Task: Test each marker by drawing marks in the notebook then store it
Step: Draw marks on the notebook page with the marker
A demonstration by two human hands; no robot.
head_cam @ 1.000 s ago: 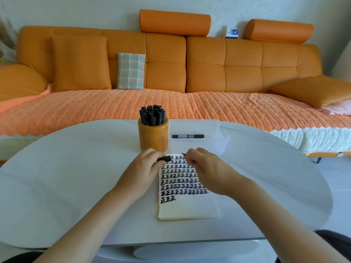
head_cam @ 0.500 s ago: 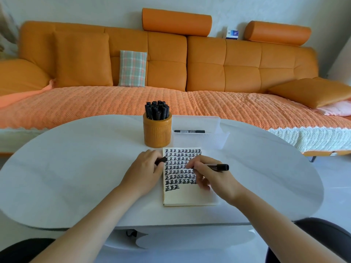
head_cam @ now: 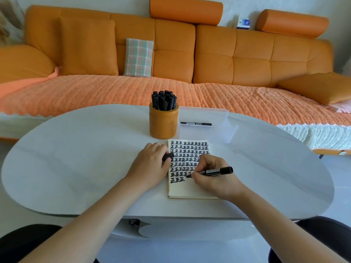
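A notebook (head_cam: 190,189) lies open on the white table (head_cam: 76,158), its page covered with rows of black marks. My right hand (head_cam: 214,179) grips a black marker (head_cam: 214,172) with its tip down on the page beside the lowest row of marks. My left hand (head_cam: 152,166) rests at the notebook's left edge and holds the marker's black cap (head_cam: 168,156). An orange pen cup (head_cam: 164,123) full of several black markers stands behind the notebook. One black marker (head_cam: 195,123) lies in a clear plastic tray (head_cam: 226,130) to the cup's right.
An orange sofa (head_cam: 209,54) with a woven orange cover and a plaid cushion (head_cam: 138,57) stands beyond the table. The table's near edge runs just below my forearms, with dark chair parts (head_cam: 28,242) at both lower corners.
My hands pulled the cap off the marker. The right hand turned the marker and lowered its tip from the top of the page to the lowest row. The left hand keeps the cap.
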